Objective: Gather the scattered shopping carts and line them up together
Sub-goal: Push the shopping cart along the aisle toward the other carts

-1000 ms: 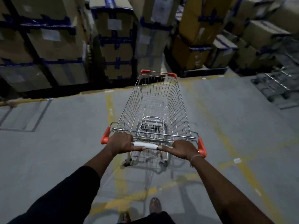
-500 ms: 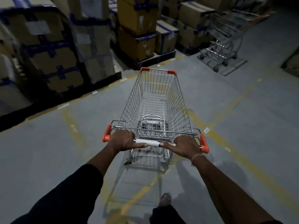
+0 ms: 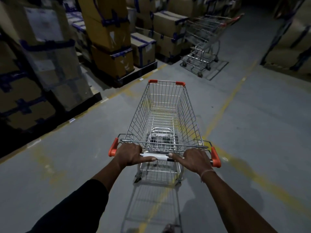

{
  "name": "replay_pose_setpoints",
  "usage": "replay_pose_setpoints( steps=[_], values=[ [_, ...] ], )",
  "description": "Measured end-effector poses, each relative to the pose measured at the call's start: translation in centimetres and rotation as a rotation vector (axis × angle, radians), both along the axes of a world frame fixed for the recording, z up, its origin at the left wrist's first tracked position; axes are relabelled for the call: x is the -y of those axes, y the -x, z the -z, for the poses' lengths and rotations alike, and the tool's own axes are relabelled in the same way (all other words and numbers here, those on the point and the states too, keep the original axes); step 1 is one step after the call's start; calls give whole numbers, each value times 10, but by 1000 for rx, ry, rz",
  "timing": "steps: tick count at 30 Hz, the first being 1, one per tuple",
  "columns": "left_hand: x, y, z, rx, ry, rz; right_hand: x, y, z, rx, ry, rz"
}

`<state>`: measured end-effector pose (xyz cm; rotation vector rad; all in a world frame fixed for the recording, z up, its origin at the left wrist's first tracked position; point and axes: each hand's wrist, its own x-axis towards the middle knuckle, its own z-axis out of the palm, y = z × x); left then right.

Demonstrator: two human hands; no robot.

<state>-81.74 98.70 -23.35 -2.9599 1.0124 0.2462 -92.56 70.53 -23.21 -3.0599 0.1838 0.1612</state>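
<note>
Both hands curl over the handle bar (image 3: 164,158) of the empty silver wire shopping cart with orange corner caps (image 3: 165,115): the left hand (image 3: 130,155) grips near the orange end piece on its side, thumb laid along the white sleeve at the bar's middle, and the right hand (image 3: 195,159) grips near the opposite orange end, a thin band at its wrist. A grip spread this wide gives good leverage for steering, which matters because the basket's nose points up the grey concrete floor (image 3: 260,123) a little to the left of the nested row of silver wire carts (image 3: 204,41) parked well ahead and to the right, just beside the stacked brown cardboard boxes with blue strapping (image 3: 107,32). To do this step well, I judge that the cart should be swung gently rightward by pushing more with the left hand while the right holds back, until its nose lines up with the rear of the parked row. The approach then wants to be slow and straight, since wire baskets nest only when squarely aligned and an angled entry would jam or knock the row askew. The faded yellow floor line (image 3: 223,105) running toward the row offers a handy guide. The boxes on the left stand near enough to call for a modest swing.
</note>
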Motion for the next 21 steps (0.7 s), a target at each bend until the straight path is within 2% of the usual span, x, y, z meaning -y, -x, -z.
replay_pose_setpoints(
  steps=[11,21],
  values=[
    [116,-104,11,42,34,47,111,-88,10,-37,-116,134],
    [193,-217,13,70,52,108,178,-180,-3,-85,-79,208]
  ],
)
